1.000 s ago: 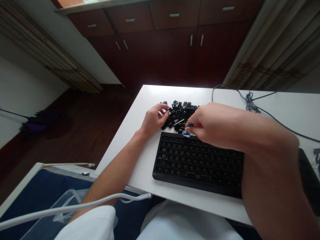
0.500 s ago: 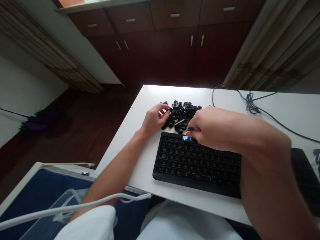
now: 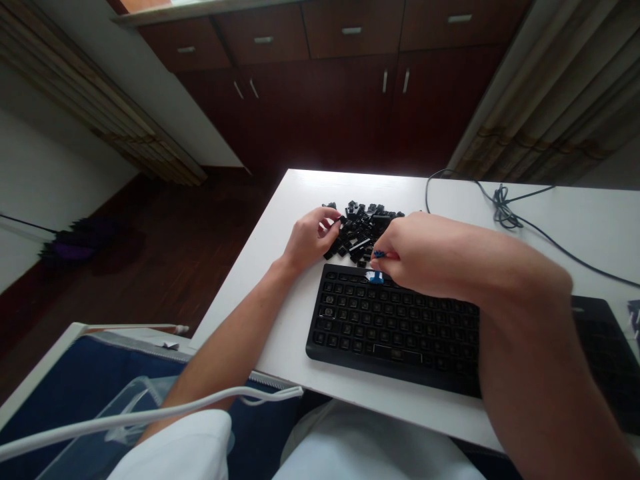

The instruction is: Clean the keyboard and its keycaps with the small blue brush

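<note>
A black keyboard (image 3: 395, 327) lies on the white table, its keycaps off and rows of bare sockets showing. My right hand (image 3: 400, 253) bends over its top edge, fingers closed around a small blue brush (image 3: 376, 277) with white bristles. The bristle end meets the top row near the left; the fingers hide part of the handle. Just beyond the keyboard is a heap of loose black keycaps (image 3: 357, 230). At the heap's left side, my left hand (image 3: 313, 233) pinches a black keycap (image 3: 342, 219) between thumb and forefinger.
A black cable (image 3: 505, 207) lies coiled at the back right of the table (image 3: 270, 320). A white cord (image 3: 125, 419) crosses low in front of my left arm. Left of the table stands a blue fabric item with a pale frame (image 3: 37, 373). Dark cabinets (image 3: 320, 107) stand behind.
My right wrist and forearm have shifted slightly left. The brush stays at nearly the same spot on the top row. My left hand is still.
</note>
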`<state>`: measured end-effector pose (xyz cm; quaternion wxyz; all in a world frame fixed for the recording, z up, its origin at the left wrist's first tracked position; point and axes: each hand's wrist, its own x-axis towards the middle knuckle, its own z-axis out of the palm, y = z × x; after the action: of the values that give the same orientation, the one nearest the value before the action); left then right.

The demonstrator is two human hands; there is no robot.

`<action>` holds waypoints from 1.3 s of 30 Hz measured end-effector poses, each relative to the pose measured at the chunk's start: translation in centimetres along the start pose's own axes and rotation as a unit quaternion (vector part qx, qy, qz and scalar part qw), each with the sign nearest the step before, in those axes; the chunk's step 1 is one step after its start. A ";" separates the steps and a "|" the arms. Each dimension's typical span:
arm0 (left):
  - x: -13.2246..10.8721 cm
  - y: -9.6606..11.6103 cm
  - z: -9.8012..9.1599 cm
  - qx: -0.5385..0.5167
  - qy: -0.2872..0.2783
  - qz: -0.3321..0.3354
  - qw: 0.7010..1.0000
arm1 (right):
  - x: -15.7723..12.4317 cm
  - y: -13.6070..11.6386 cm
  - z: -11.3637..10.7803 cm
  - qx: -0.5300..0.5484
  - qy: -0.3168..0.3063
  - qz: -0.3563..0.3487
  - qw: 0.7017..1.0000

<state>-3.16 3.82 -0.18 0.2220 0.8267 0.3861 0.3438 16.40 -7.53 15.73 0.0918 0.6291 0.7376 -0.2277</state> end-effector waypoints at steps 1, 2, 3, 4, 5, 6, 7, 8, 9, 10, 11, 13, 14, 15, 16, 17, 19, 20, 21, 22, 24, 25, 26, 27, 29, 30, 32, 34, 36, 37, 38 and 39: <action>0.0 0.0 0.0 0.000 0.000 0.000 1.000 | 0.0 0.0 0.0 0.002 0.001 0.001 1.000; 0.0 0.0 0.0 0.001 0.000 0.001 1.000 | 0.0 -0.1 0.0 0.002 0.002 0.001 1.000; 0.0 0.0 0.0 0.002 0.000 0.001 1.000 | 0.1 -0.1 0.1 0.002 0.003 0.001 1.000; 0.0 0.0 0.0 0.003 0.001 0.002 1.000 | 0.1 -0.2 0.0 0.001 0.004 0.000 1.000; 0.0 0.0 0.0 0.004 0.001 0.003 1.000 | 0.1 -0.2 0.0 0.000 0.003 -0.001 1.000; 0.0 0.0 0.0 0.005 0.001 0.003 1.000 | 0.2 -0.2 0.0 -0.001 0.001 -0.003 1.000; 0.0 0.1 0.0 0.005 0.001 0.003 1.000 | 0.2 -0.2 0.0 -0.001 -0.002 -0.006 1.000; 0.0 0.1 0.0 0.006 0.001 0.003 1.000 | 0.3 -0.2 -0.1 0.000 -0.005 -0.010 1.000; 0.0 0.1 0.0 0.005 0.001 0.003 1.000 | 0.3 -0.2 -0.1 0.000 -0.007 -0.014 1.000; 0.0 0.1 0.0 0.005 0.000 0.003 1.000 | 0.3 -0.2 -0.2 0.001 -0.007 -0.018 1.000; 0.0 0.1 0.0 0.004 -0.001 0.002 1.000 | 0.4 -0.1 -0.2 0.003 -0.006 -0.021 1.000; 0.0 0.2 0.0 0.005 -0.004 0.002 1.000 | 0.5 -0.1 -0.2 0.009 0.000 -0.021 1.000; 0.0 0.2 0.0 0.006 -0.005 0.002 1.000 | 0.6 0.0 -0.1 0.012 0.002 -0.020 1.000; 0.0 0.2 0.0 0.008 -0.005 0.002 1.000 | 0.7 0.0 -0.1 0.015 0.004 -0.018 1.000; 0.0 0.2 0.0 0.010 -0.005 0.001 1.000 | 0.8 0.0 -0.1 0.017 0.006 -0.017 1.000; 0.0 0.2 0.0 0.011 -0.004 0.001 1.000 | 0.9 0.1 0.0 0.019 0.007 -0.016 1.000; 0.0 0.2 0.0 0.010 -0.003 0.001 1.000 | 1.0 0.2 0.0 0.021 0.012 -0.016 1.000; -0.1 0.2 0.0 0.009 -0.002 0.000 1.000 | 1.0 0.2 0.0 0.023 0.015 -0.018 0.999; -0.1 0.2 0.0 0.007 -0.001 0.000 1.000 | 1.0 0.2 0.0 0.024 0.017 -0.019 0.999; -0.1 0.2 0.0 0.006 -0.001 -0.001 1.000 | 1.0 0.3 0.0 0.025 0.019 -0.022 0.999; -0.1 0.3 0.1 0.005 0.000 -0.002 1.000 | 1.0 0.4 0.0 0.024 0.023 -0.022 0.999; -0.1 0.3 0.1 0.005 0.000 -0.002 1.000 | 1.0 0.5 -0.1 0.024 0.026 -0.021 0.999; -0.1 0.3 0.1 0.005 -0.001 -0.002 1.000 | 1.0 0.5 -0.1 0.023 0.029 -0.018 0.999; -0.1 0.2 0.1 0.006 -0.001 -0.001 1.000 | 1.0 0.5 -0.1 0.023 0.031 -0.014 0.999; -0.1 0.2 0.1 0.007 0.000 0.000 1.000 | 1.0 0.5 -0.1 0.023 0.030 -0.006 0.999; -0.1 0.2 0.0 0.008 0.000 0.000 1.000 | 1.0 0.5 -0.2 0.022 0.029 -0.002 0.999; 0.0 0.2 0.0 0.008 -0.002 -0.001 1.000 | 0.9 0.5 -0.2 0.020 0.028 0.002 0.999; 0.0 0.3 0.0 0.008 -0.005 -0.002 1.000 | 0.8 0.4 -0.3 0.019 0.026 0.004 0.999; -0.1 0.3 0.0 0.007 -0.006 -0.001 1.000 | 0.6 0.3 -0.3 0.019 0.019 0.003 1.000; -0.1 0.4 0.0 0.006 -0.005 -0.001 1.000 | 0.5 0.3 -0.4 0.019 0.013 0.001 1.000; -0.1 0.4 0.0 0.006 -0.004 -0.001 1.000 | 0.5 0.3 -0.4 0.017 0.009 -0.002 1.000; -0.1 0.5 0.0 0.006 -0.004 -0.001 1.000 | 0.4 0.3 -0.4 0.015 0.008 -0.007 1.000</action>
<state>-3.00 3.48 0.09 0.2192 0.8288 0.3884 0.3380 16.68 -7.00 15.81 0.0751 0.6267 0.7395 -0.2341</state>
